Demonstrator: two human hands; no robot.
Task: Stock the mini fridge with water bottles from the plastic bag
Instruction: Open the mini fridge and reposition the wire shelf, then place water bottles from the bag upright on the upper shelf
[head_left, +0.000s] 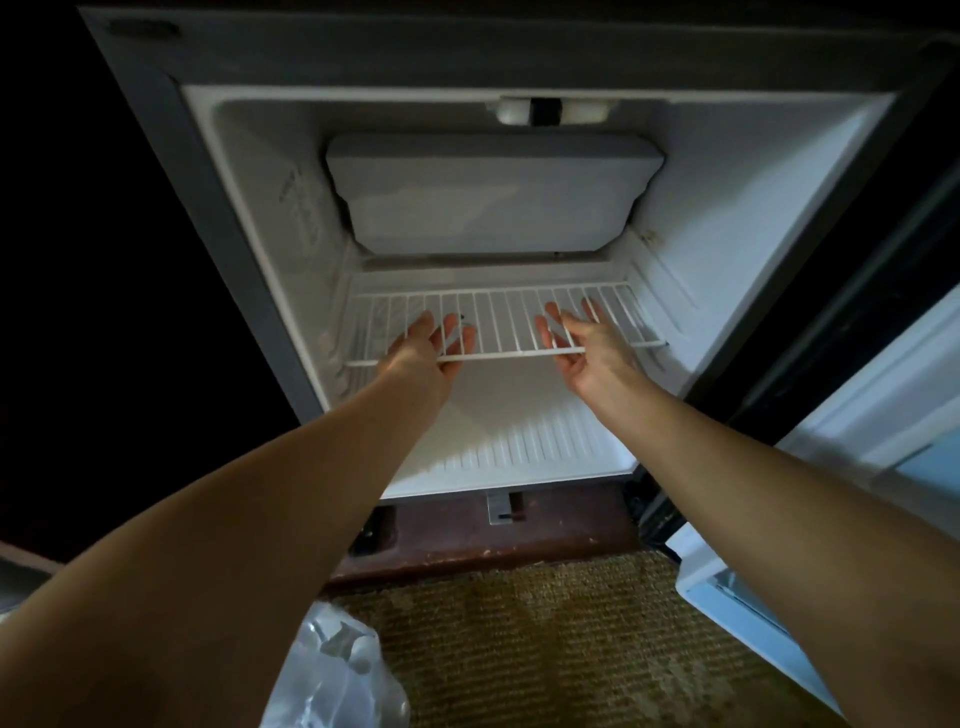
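Note:
The mini fridge (753, 208) stands open in front of me, and no bottles show inside it. A white wire shelf (498, 312) spans its middle. My left hand (428, 351) reaches to the shelf's front bar on the left, palm up, with its straight fingers showing through the wires from below. On the right, my right hand (587, 345) is at the same bar, fingers spread and straight against the wires. Neither hand holds a bottle. A clear plastic bag (332, 675) lies on the floor at the lower left, partly hidden by my left forearm.
The white fridge door (883, 415) hangs open at the right. A white freezer box (493, 192) sits at the top back of the fridge. Its ribbed floor (519, 441) lies under the shelf. A dark wooden base (493, 551) and brown carpet (545, 649) are below.

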